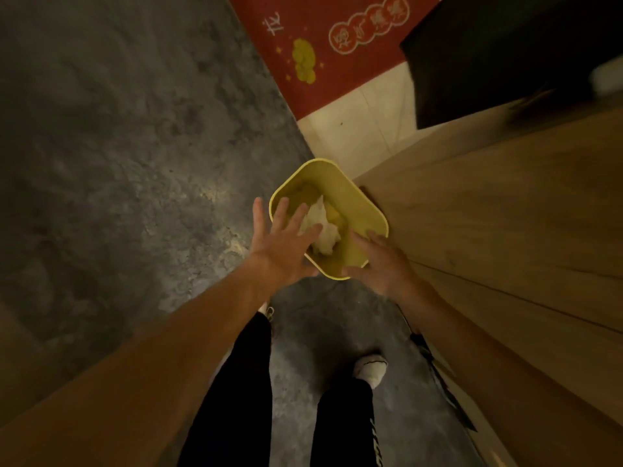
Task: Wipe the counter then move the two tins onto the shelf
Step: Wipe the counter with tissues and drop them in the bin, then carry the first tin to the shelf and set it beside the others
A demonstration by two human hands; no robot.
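Both hands over a yellow bin on the floor.
Left hand, fingers spread, empty, at 9 o'clock above white crumpled paper; right hand open at 5 o'clock by the rim.

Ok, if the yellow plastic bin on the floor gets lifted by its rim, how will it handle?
The yellow plastic bin looks light for its size: it seems to hold only crumpled white tissue and some yellowish scraps. Its thin walls may flex under the right hand at the rim. It seems taller than wide, so a sideways push could tip it.
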